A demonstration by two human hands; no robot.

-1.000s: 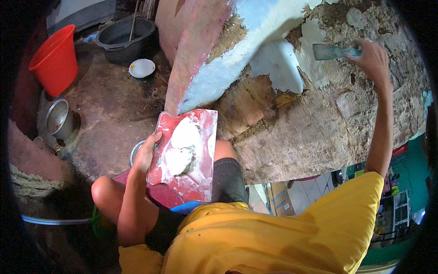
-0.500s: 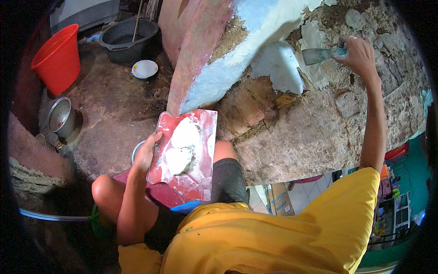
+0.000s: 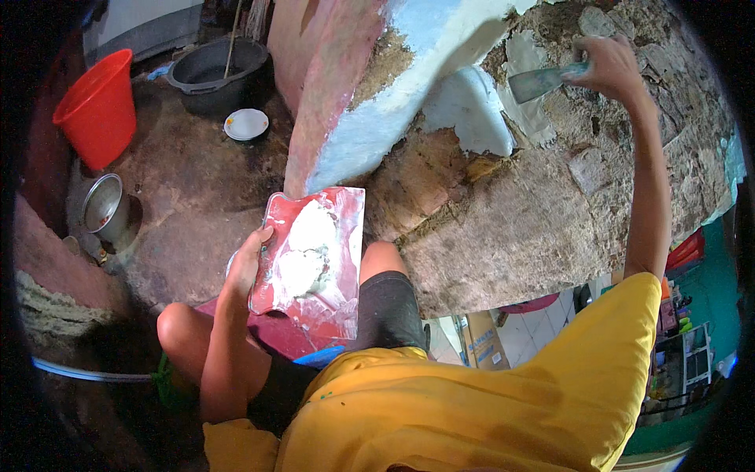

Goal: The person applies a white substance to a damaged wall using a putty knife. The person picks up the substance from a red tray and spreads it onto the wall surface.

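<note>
My left hand (image 3: pixel 248 258) grips the left edge of a red board (image 3: pixel 344 295), its thumb on top. Two lumps of white putty (image 3: pixel 303 269) lie on the board, with smears around them. At the upper right, my right hand (image 3: pixel 612 69) is closed around a putty knife (image 3: pixel 537 83) with a greenish, smeared blade. The blade is over a pale strip of putty (image 3: pixel 528 59) on the rough, bare wall (image 3: pixel 503 236); whether it touches cannot be made out. Left of that strip, a smooth white patch (image 3: pixel 469 106) borders the pale blue painted part of the wall.
A red bucket (image 3: pixel 96 110), a black tub (image 3: pixel 216 75) with a stick in it, a white plate (image 3: pixel 246 124) and a metal pot (image 3: pixel 106 206) stand on the stained floor at the left. A cardboard box (image 3: pixel 486 342) is beyond the wall's lower edge.
My right hand has risen slightly, and the putty knife has turned so its blade slants down to the left. My left hand still holds the board; the view has shifted a little.
</note>
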